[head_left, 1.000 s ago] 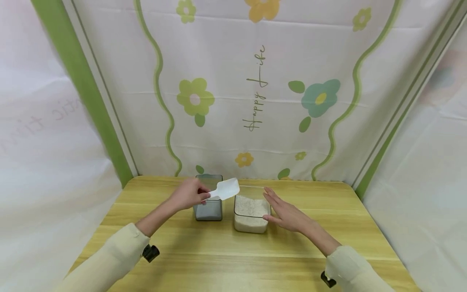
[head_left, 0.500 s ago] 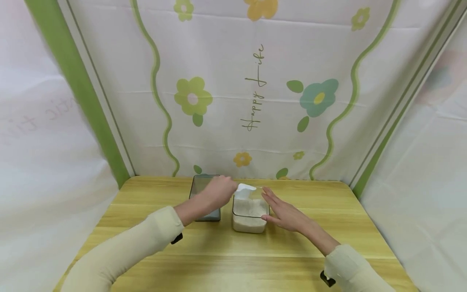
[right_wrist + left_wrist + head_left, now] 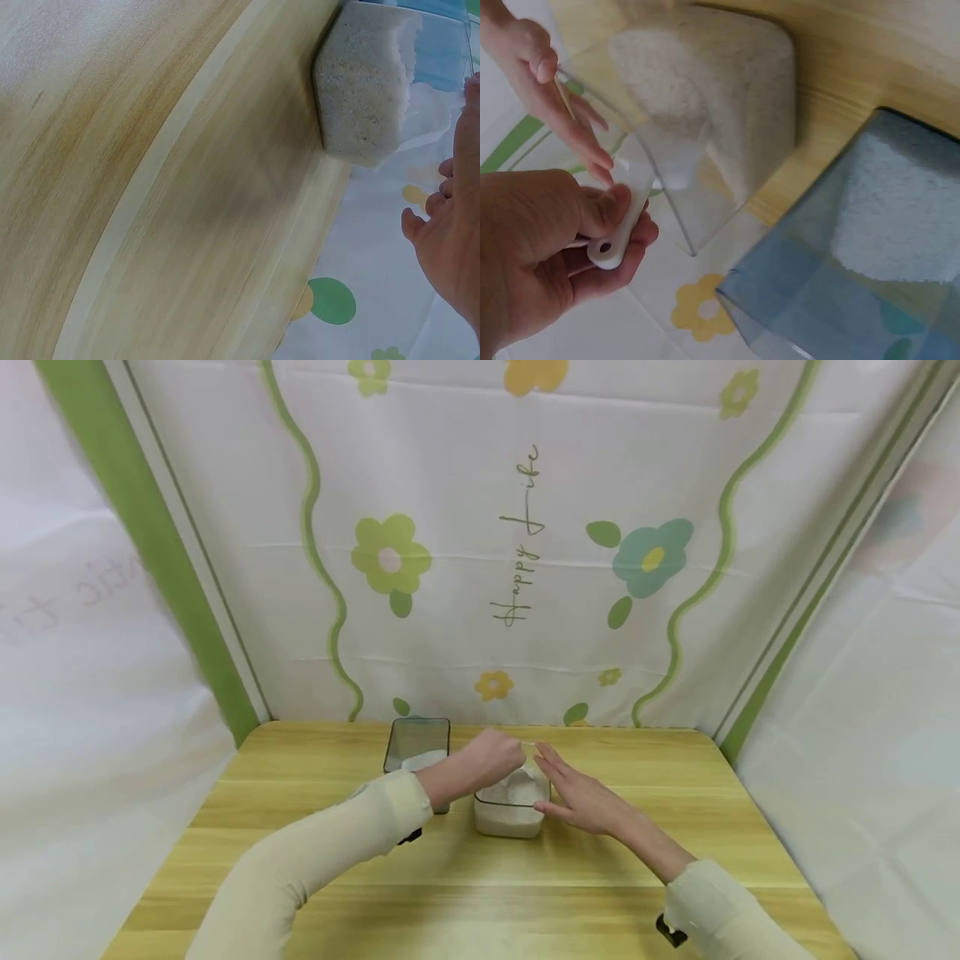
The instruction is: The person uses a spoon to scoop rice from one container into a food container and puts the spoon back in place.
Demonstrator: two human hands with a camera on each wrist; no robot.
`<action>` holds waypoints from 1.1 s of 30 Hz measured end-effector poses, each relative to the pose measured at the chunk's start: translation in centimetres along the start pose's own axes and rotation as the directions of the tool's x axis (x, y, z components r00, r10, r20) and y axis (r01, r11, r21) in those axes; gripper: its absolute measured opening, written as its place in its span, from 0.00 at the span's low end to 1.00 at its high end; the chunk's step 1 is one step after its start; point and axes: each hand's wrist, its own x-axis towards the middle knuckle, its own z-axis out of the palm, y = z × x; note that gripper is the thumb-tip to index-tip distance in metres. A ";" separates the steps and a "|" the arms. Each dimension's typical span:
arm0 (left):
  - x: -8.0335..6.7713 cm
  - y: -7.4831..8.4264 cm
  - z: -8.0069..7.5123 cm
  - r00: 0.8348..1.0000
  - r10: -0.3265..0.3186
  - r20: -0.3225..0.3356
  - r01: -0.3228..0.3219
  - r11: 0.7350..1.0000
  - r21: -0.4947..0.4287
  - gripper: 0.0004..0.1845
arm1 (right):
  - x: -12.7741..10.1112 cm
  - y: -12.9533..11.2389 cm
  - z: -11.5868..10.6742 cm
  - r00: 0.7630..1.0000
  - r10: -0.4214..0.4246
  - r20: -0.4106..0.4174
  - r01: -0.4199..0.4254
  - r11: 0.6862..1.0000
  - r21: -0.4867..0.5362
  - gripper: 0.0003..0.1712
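My left hand (image 3: 483, 758) pinches the handle of a white scoop (image 3: 635, 199), curled fingers below and thumb on top. The scoop's bowl is inside a clear square container (image 3: 506, 805), against off-white, rice-like grains (image 3: 364, 82). Along this container's right rim lies my right hand (image 3: 587, 795), its fingers fairly straight and its thumb near the front corner. To the left stands a blue-grey tinted container (image 3: 417, 737), partly covered by my left forearm. White grains (image 3: 896, 210) show inside it in the left wrist view.
Both containers stand towards the back of a wooden table (image 3: 525, 902). Behind them hangs a white curtain (image 3: 450, 468) with printed flowers, and similar cloth encloses both sides. Dark wrist devices peek out under both sleeves.
My left hand has carried the scoop rightward from over the tinted container, turned it, and lowered its bowl into the clear container. The right hand has stayed at the rim.
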 end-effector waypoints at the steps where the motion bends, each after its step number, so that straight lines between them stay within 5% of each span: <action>1: 0.4 0.0 0.0 1.000 0.018 0.010 -0.018 1.000 0.024 0.13 | 0.0 0.0 0.0 1.000 0.001 -0.003 -0.001 1.000 -0.002 0.48; 8: 2.5 0.2 -0.4 0.986 0.108 0.130 -0.120 0.989 0.088 0.11 | 0.1 -0.3 -0.3 1.000 -0.025 -0.011 0.025 1.000 -0.005 0.48; 15: 2.7 -0.9 -1.2 0.960 0.173 0.222 -0.160 0.984 -0.074 0.07 | 0.2 -0.2 -0.5 1.000 -0.022 -0.004 0.022 1.000 -0.012 0.49; 20: 2.7 -1.9 -1.5 0.939 0.184 0.290 -0.126 0.970 -0.207 0.07 | 0.1 -0.1 -0.4 1.000 -0.010 0.000 0.010 1.000 -0.003 0.49; 28: 3.2 -1.7 0.0 0.936 0.170 0.309 -0.060 0.940 -0.336 0.07 | 0.1 -0.1 -0.2 1.000 -0.001 -0.010 0.001 1.000 0.008 0.49; 33: 3.7 -2.3 0.9 0.899 0.173 0.401 0.029 0.892 -0.452 0.12 | 0.2 0.1 0.0 1.000 0.001 0.000 -0.001 1.000 0.007 0.50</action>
